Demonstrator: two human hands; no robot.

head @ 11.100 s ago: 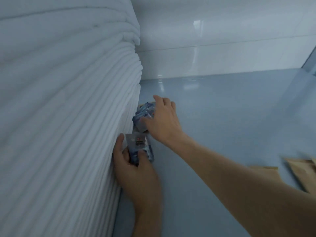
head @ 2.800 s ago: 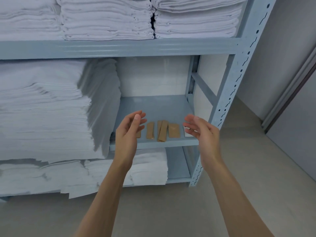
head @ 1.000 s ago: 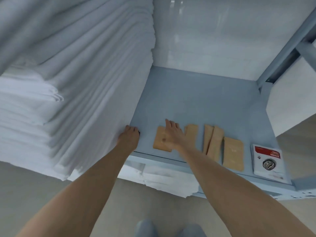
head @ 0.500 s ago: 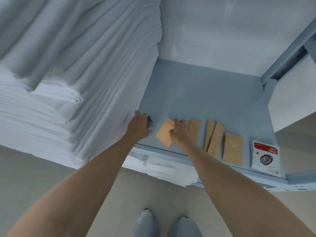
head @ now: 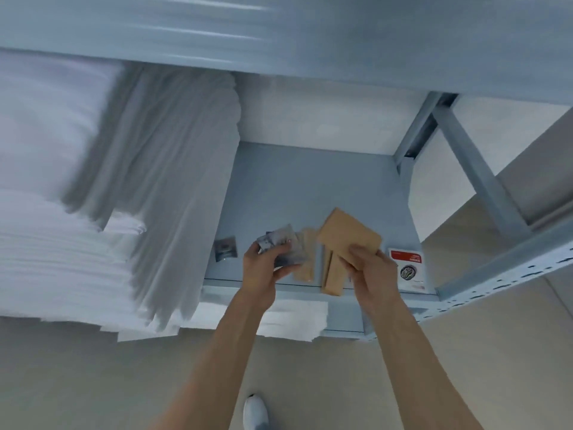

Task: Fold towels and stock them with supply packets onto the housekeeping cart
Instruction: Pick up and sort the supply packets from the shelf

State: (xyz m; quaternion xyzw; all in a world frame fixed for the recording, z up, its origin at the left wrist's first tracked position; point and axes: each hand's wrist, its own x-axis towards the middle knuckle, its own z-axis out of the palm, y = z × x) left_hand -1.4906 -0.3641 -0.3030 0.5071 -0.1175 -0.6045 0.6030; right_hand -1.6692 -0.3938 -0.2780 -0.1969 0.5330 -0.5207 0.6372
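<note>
Packets fill both our hands above the front edge of the blue-grey shelf [head: 310,181]. Our left hand [head: 263,268] is clenched on a small fan of silvery-blue printed packets [head: 280,243], thumb on top, fingers beneath. Our right hand [head: 370,268] grasps a flat brown packet [head: 347,235], which tilts up toward 11 o'clock, clear of the shelf.

On the shelf below our hands lie more brown packets [head: 333,274], narrow ones set side by side; the one at 6 o'clock of the held packet overhangs the shelf's front lip. A single silvery packet [head: 225,248] lies at 9 o'clock of our left hand, just beside the tall stack of white towels [head: 93,197] that takes up the shelf's left part. At 3 o'clock of our right hand, a white card with a red band [head: 407,268] lies near the shelf's front right corner.

More folded towels [head: 291,318] show on the shelf below, and one white shoe [head: 255,411] stands on the beige floor [head: 93,383] at 6 o'clock.
</note>
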